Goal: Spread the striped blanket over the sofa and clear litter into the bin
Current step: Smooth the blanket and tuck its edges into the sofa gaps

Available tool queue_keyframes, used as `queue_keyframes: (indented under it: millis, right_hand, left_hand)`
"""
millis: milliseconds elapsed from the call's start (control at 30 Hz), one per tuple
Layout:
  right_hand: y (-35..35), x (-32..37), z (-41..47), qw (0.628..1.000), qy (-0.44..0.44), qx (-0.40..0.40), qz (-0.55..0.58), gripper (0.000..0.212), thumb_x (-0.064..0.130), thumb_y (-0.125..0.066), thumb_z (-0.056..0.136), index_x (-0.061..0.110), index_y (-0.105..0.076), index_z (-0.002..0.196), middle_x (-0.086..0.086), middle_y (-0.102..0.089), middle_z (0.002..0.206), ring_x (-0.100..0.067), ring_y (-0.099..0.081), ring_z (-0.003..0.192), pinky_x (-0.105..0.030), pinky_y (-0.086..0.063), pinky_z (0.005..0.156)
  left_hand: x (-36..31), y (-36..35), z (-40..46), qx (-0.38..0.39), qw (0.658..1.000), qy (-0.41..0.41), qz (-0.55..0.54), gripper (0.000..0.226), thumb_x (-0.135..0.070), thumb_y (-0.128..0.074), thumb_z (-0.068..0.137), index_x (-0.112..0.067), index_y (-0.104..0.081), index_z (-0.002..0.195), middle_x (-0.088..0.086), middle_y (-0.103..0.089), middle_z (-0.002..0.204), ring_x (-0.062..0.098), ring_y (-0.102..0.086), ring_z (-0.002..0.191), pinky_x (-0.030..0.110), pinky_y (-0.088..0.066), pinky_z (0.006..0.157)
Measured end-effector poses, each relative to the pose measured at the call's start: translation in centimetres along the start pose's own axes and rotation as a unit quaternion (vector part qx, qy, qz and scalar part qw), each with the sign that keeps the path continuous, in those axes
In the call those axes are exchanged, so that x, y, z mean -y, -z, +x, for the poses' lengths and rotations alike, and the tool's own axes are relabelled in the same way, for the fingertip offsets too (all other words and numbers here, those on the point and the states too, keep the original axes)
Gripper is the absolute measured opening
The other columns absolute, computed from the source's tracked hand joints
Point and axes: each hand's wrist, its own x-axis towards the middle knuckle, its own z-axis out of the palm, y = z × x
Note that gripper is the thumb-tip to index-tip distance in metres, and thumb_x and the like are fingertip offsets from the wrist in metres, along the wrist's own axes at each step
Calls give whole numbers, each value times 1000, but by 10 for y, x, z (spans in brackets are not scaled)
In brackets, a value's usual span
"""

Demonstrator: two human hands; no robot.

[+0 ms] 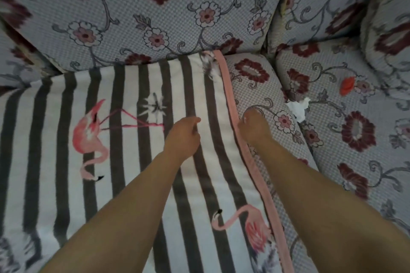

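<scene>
The striped blanket [124,144], white with dark grey stripes, pink flamingos and a pink border, lies flat over the left seat of the floral sofa [177,6]. My left hand [184,135] rests on the blanket near its right side, fingers curled, seeming to pinch the cloth. My right hand [253,126] sits at the blanket's pink edge with fingers curled under; what it holds is hidden. A crumpled white tissue [298,107] lies in the gap between the seat cushions. An orange scrap [347,86] lies on the right cushion.
Floral back cushions [321,6] rise behind both seats. A padded armrest [388,29] stands at the far right. The right seat cushion [355,128] is uncovered by the blanket. No bin is in view.
</scene>
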Motion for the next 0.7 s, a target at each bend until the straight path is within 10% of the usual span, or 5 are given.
queue_keyframes:
  millis: [100,300,433,700]
  right_hand:
    - [-11,26,36,995,-64,-23,71,52,26,-46,96,-3,-36,138,-23,-46,139,-37,-45,127,-36,-35,106]
    - [-31,40,76,995,-58,-70,52,27,16,-48,93,-7,-62,87,-27,-62,99,-35,-59,100,-34,-43,86]
    - [-15,27,91,982,-119,-148,11,37,12,-46,93,-11,-49,123,-29,-53,129,-41,-50,121,-39,-40,101]
    - [0,90,173,989,5,-126,75,28,28,-49,91,6,-66,88,-16,-67,97,-29,-63,93,-33,-47,80]
  left_hand:
    - [16,13,26,-18,999,-34,30,51,-6,-49,90,-15,-43,140,10,-46,143,28,-42,132,34,-32,109]
    - [43,26,72,-38,990,-65,118,61,-18,-48,94,-16,-22,149,6,-25,156,26,-19,145,39,-21,118]
    - [55,24,94,-30,983,-51,174,65,-28,-43,96,-21,-11,151,1,-12,160,24,-6,148,45,-13,119]
    - [55,22,136,-69,978,-62,185,63,-29,-44,95,-24,-14,151,-1,-19,158,23,-15,146,42,-17,116]
